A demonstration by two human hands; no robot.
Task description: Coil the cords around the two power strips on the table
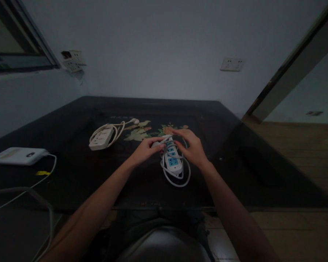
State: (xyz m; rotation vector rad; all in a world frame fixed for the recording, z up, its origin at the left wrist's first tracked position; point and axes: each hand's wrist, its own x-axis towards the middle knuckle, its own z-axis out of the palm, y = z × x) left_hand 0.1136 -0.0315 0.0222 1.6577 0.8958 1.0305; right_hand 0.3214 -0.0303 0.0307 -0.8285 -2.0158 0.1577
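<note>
A white power strip with blue socket faces lies on the dark table in front of me, its grey-white cord looped around and across it. At its upper left, my left hand is closed, thumb and fingers pinching what looks like the cord's pale plug. My right hand curves over the upper right of the strip, its thumb and fingers closed about the cord loops. The fingertips partly cover the strip's far end. To the left rests a second white power strip with its beige cord coiled around it.
The dark table has a floral pattern near its middle. A white power bank with a white cable stands at the left, near a yellow scrap. Wall sockets are behind. A dark flat object lies right.
</note>
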